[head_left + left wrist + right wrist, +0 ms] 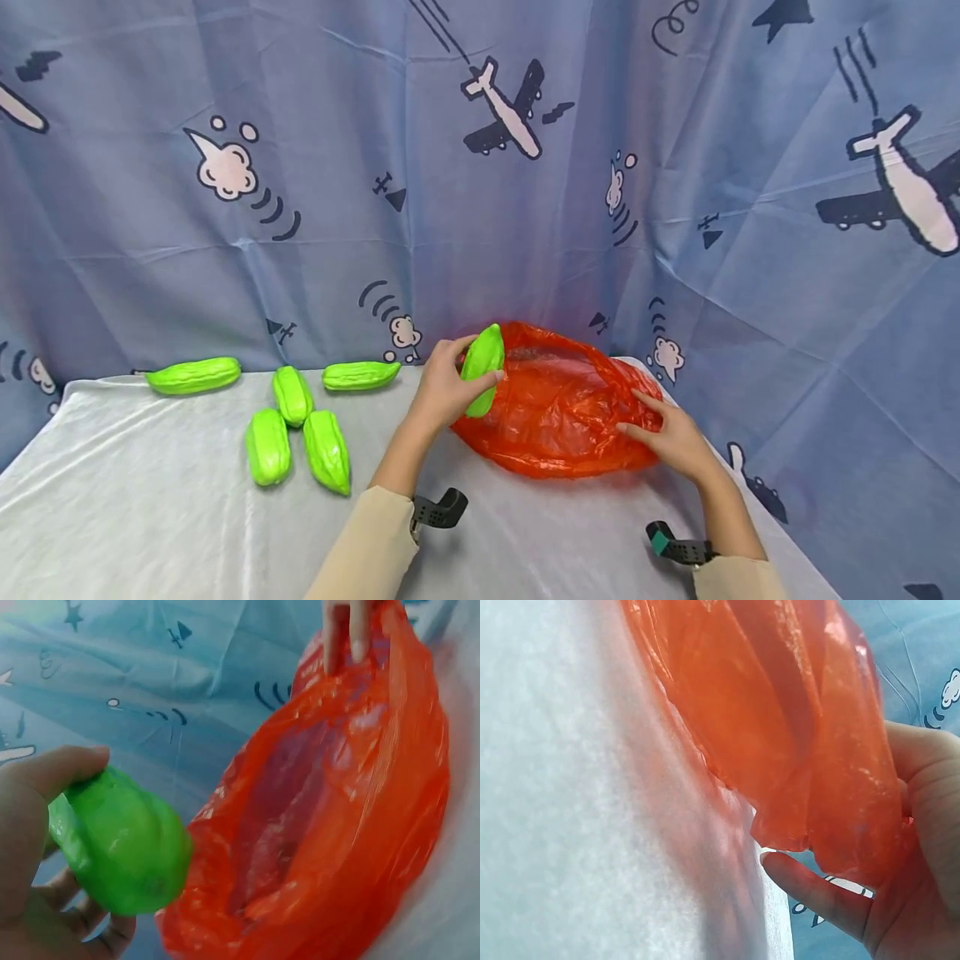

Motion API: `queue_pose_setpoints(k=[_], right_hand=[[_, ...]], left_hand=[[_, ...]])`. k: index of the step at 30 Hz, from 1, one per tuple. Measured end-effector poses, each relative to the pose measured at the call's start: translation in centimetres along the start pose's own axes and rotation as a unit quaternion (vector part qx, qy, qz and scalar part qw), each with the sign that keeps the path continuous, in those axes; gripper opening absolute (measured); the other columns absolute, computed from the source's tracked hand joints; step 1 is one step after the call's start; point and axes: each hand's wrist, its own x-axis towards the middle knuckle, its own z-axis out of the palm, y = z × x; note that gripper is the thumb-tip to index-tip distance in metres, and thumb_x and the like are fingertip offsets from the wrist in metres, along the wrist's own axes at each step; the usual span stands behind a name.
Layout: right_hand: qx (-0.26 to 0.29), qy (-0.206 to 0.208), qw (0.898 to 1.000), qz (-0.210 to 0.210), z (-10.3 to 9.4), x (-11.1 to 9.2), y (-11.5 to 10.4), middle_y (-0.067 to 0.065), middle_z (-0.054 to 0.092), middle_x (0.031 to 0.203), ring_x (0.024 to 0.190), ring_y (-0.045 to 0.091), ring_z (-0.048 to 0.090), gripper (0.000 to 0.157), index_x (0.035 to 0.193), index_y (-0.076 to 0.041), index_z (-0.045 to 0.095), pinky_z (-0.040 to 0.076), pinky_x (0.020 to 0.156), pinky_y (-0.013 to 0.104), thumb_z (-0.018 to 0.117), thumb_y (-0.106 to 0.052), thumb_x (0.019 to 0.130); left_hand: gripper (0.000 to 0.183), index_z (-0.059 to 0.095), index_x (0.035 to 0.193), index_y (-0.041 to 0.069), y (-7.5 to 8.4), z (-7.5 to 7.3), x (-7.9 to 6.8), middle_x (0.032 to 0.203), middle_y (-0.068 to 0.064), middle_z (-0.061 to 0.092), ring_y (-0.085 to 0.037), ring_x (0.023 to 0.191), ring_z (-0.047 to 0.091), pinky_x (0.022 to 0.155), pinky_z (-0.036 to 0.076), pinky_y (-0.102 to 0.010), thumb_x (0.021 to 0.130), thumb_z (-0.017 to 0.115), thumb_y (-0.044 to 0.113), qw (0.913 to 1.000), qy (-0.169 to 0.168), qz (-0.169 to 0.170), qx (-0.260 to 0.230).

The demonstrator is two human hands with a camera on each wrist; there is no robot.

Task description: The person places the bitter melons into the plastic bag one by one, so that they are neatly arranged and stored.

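My left hand (442,387) grips a bright green, ridged gourd (483,367) between thumb and fingers, at the left edge of a red plastic bag (562,408). In the left wrist view, the gourd's blunt end (139,847) points toward the bag's gaping mouth. At the bag's right end, my right hand (678,442) holds the film, its fingers spread apart from the thumb. The right wrist view shows the film lying between that thumb (817,896) and the palm; the other fingers are mostly hidden behind it.
Several more green gourds lie on the white-covered table (172,525) to the left: one long gourd (193,376) at the back, another gourd (360,375) nearer the middle, and a cluster around one gourd (268,447). A blue patterned curtain (337,167) hangs behind the table and along its right side.
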Motion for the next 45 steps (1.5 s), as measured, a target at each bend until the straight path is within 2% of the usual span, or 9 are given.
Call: queue_pose_setpoints(k=[3,6,10,14,20,25,31,37,45], right_hand=[[-0.008,0.007,1.0,0.0,-0.3,0.0,0.1,0.034,0.053,0.142,0.12,0.046,0.056,0.079,0.15,0.003,0.043,0.056,0.095,0.057,0.068,-0.045,0.093],[-0.008,0.006,1.0,0.003,-0.4,-0.1,0.1,0.034,0.053,0.142,0.121,0.047,0.056,0.079,0.15,0.004,0.042,0.056,0.094,0.057,0.067,-0.046,0.094],[-0.003,0.005,1.0,0.004,-0.3,0.0,0.1,0.034,0.052,0.142,0.12,0.046,0.057,0.079,0.151,0.004,0.042,0.058,0.092,0.054,0.067,-0.045,0.094],[-0.003,0.007,1.0,0.003,-0.1,0.1,0.2,0.034,0.051,0.144,0.121,0.046,0.057,0.08,0.152,0.004,0.039,0.057,0.094,0.055,0.066,-0.046,0.095],[0.001,0.006,1.0,0.001,0.0,0.2,0.1,0.035,0.05,0.145,0.124,0.049,0.055,0.08,0.152,0.005,0.038,0.055,0.097,0.058,0.066,-0.044,0.096],[0.003,0.001,1.0,0.001,0.2,0.5,0.0,0.034,0.049,0.145,0.124,0.048,0.055,0.08,0.152,0.005,0.037,0.055,0.096,0.056,0.066,-0.044,0.096],[-0.004,-0.006,1.0,0.016,0.3,0.6,0.0,0.034,0.049,0.146,0.125,0.048,0.056,0.081,0.154,0.003,0.037,0.057,0.095,0.054,0.065,-0.046,0.096],[-0.002,-0.01,1.0,0.022,0.4,0.6,-0.1,0.033,0.049,0.146,0.124,0.048,0.056,0.082,0.154,0.003,0.035,0.059,0.093,0.051,0.065,-0.046,0.096],[0.001,-0.017,1.0,0.017,0.9,0.2,0.1,0.032,0.054,0.142,0.121,0.045,0.059,0.08,0.153,0.003,0.038,0.059,0.092,0.05,0.066,-0.044,0.095]], left_hand=[[0.063,0.054,0.144,0.018,-0.1,0.8,0.2,0.122,-0.01,0.059,-0.023,0.103,0.06,0.087,0.058,-0.038,0.087,0.078,0.032,0.9991,-0.024,0.001,-0.036],[0.064,0.049,0.147,0.022,-0.1,1.5,0.2,0.128,-0.01,0.061,-0.025,0.106,0.061,0.089,0.057,-0.04,0.09,0.075,0.032,0.9981,-0.044,0.014,-0.041],[0.068,0.041,0.155,0.026,-0.1,2.1,0.1,0.137,-0.013,0.057,-0.029,0.113,0.058,0.096,0.054,-0.045,0.093,0.07,0.033,0.9987,-0.037,0.031,-0.015],[0.067,0.032,0.159,0.032,-0.2,2.6,-0.1,0.138,-0.015,0.054,-0.032,0.116,0.056,0.102,0.052,-0.05,0.099,0.061,0.037,0.9993,-0.025,0.028,0.004],[0.059,0.027,0.161,0.034,-0.6,3.1,-0.2,0.142,-0.015,0.047,-0.033,0.12,0.053,0.108,0.045,-0.055,0.103,0.041,0.027,0.9985,-0.046,0.028,-0.006],[0.056,0.034,0.157,0.031,-0.9,3.3,-0.2,0.143,-0.016,0.046,-0.033,0.124,0.052,0.109,0.044,-0.054,0.103,0.047,0.023,0.9975,-0.047,0.05,-0.013],[0.041,0.058,0.144,0.023,-1.0,3.8,0.0,0.143,-0.014,0.055,-0.03,0.133,0.053,0.114,0.042,-0.05,0.102,0.056,0.021,0.9974,0.01,0.068,-0.019],[0.042,0.063,0.14,0.024,-1.1,4.5,0.4,0.139,-0.014,0.059,-0.031,0.127,0.057,0.111,0.047,-0.048,0.098,0.064,0.019,0.9982,0.04,0.04,-0.021],[0.042,0.064,0.138,0.022,-2.3,5.6,0.1,0.14,-0.017,0.06,-0.033,0.129,0.058,0.111,0.047,-0.05,0.097,0.066,0.014,0.9989,0.031,0.005,0.036]])
